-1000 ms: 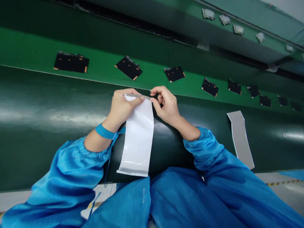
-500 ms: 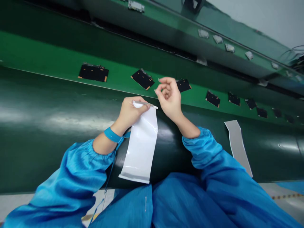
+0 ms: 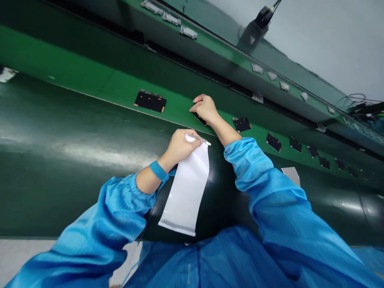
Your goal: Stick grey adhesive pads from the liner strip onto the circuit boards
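Note:
My left hand (image 3: 183,147) is closed on the top end of a long white sheet (image 3: 187,192), thumb in front. Glossy and slightly curved, the sheet hangs toward me, with grey bands along its top and bottom ends. My right hand (image 3: 205,109) is over a flat black board (image 3: 198,117) on the bright green strip, its fingers bent together at the board's left end. The hand covers most of that board, and whatever the fingertips may hold is hidden. To the left lies another black board (image 3: 150,101) with orange corners; to the right is a third board (image 3: 241,124).
Several more black boards (image 3: 273,142) continue along the green strip (image 3: 99,86) to the right. A grey sheet (image 3: 291,175) lies beyond my right sleeve. Small silvery parts (image 3: 188,32) sit on the upper ledge, with a black device (image 3: 255,30) behind. A blue band (image 3: 158,171) circles my left wrist.
My right hand has moved from above the strip down onto a black board, covering it. My left hand still grips the white sheet. The view has shifted, and my right sleeve now hides more of the grey sheet.

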Tool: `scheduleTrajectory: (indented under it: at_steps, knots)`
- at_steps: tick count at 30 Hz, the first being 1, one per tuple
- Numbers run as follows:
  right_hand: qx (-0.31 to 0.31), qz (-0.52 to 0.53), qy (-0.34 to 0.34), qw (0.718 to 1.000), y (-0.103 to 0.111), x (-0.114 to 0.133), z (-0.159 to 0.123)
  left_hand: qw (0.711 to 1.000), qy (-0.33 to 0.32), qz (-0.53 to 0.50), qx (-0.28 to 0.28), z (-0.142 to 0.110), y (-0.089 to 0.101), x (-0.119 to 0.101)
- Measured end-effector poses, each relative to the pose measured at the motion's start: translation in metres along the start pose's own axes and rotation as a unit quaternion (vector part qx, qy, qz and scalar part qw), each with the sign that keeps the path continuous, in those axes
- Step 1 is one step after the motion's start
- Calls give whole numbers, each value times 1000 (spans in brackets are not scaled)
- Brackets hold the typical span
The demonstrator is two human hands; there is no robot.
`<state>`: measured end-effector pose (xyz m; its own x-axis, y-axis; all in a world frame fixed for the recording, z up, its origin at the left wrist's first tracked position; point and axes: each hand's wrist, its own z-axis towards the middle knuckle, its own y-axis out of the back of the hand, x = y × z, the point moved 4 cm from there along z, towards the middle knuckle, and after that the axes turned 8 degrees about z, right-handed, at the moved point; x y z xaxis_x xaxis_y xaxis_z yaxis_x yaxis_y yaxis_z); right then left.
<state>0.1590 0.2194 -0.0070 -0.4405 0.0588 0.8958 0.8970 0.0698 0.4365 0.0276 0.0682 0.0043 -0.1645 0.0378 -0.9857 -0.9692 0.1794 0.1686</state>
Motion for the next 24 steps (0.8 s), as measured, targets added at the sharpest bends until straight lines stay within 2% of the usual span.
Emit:
scheduleTrajectory:
  at_steps: [7,14,19,24]
  knots:
    - [-29,35,-26,999,12,-3,-12,1000,5,-5,5,0,-1,-2]
    - [-50,18,-31,998,24,-8,-16,1000,5,4,2,0,-2,-1]
    - [-50,-69,5,996,28,-9,-19,1000,4,7,0,1,-2,1]
    - [-49,-223,59,972,32,-15,-21,1000,6,14,-2,1,-1,1]
